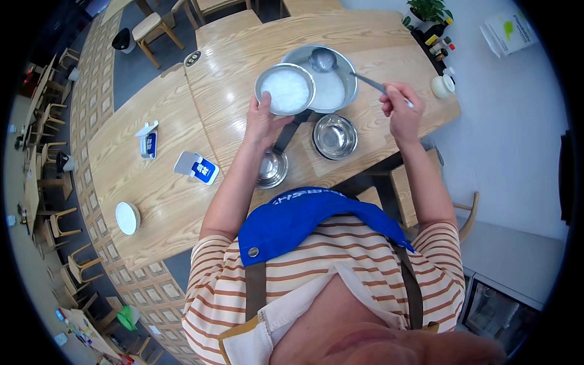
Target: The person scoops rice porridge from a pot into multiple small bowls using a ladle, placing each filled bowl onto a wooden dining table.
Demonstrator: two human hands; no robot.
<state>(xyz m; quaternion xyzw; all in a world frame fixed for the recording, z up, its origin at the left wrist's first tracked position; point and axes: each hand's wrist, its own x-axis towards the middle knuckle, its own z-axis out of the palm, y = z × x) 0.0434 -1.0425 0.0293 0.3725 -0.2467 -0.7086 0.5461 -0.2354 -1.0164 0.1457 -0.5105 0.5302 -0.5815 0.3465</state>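
Note:
My left hand (265,119) grips a round metal bowl (312,98) by its near left rim, the thumb over the edge. Whitish, grainy content (286,90) fills much of this bowl. It is held over the left side of a larger metal pot (354,82), which has pale content inside and a dark handle (288,135) towards me. My right hand (404,109) holds a metal ladle (323,60) by its handle, with the ladle's head above the pot. Closer to me sit some stacked metal bowls (335,137) and, partly behind my left forearm, more metal bowls (275,169).
Left on the wooden table (237,54) are a blue-and-white card stand (148,142), another blue-and-white holder (197,168) and a white bowl (127,218). At the right end stand a white jar (442,86), several condiment bottles (440,45) and a potted plant (426,11) beside the wall.

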